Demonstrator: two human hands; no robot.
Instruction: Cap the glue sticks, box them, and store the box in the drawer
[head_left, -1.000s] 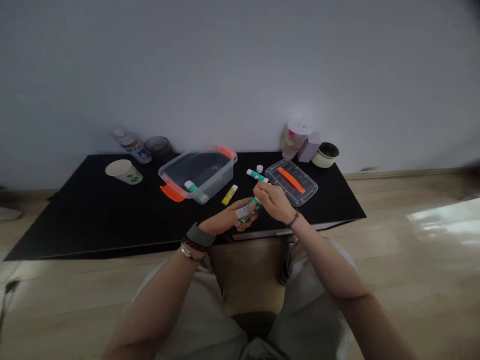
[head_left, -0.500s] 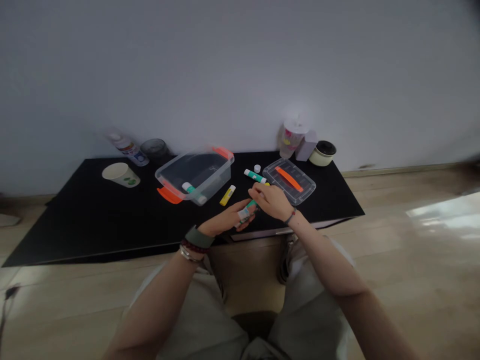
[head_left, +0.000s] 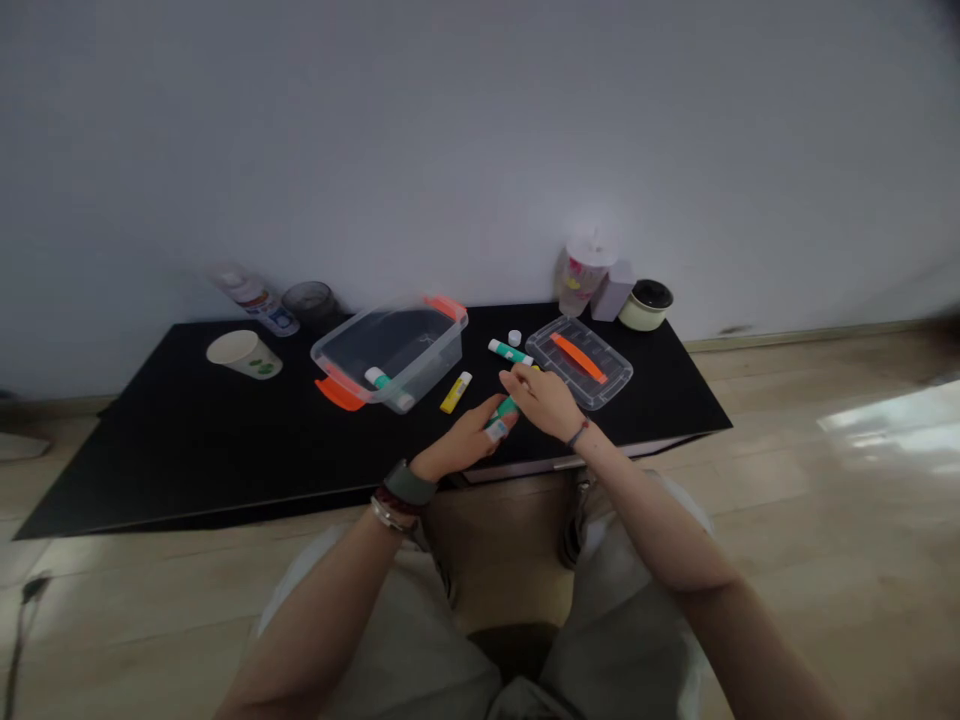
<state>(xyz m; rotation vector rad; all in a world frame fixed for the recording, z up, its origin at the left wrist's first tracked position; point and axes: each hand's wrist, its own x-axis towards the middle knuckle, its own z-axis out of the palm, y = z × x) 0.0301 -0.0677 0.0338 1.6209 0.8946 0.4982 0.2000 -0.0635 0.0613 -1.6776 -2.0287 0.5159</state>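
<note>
Fingers [head_left: 484, 425] of both hands [head_left: 459, 442] [head_left: 544, 402] grip the glue stick [head_left: 504, 408] (more hidden than before).

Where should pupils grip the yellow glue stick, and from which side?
Probably the middle of the yellow glue stick, from above and the near side, fingers across its barrel: it is a slim cylinder lying flat and slanted on the table, with the box to its left.

Teal-and-white glue stick [head_left: 504, 409], slanted, in left hand [head_left: 459, 443], far end under right hand [head_left: 544, 402].
</note>
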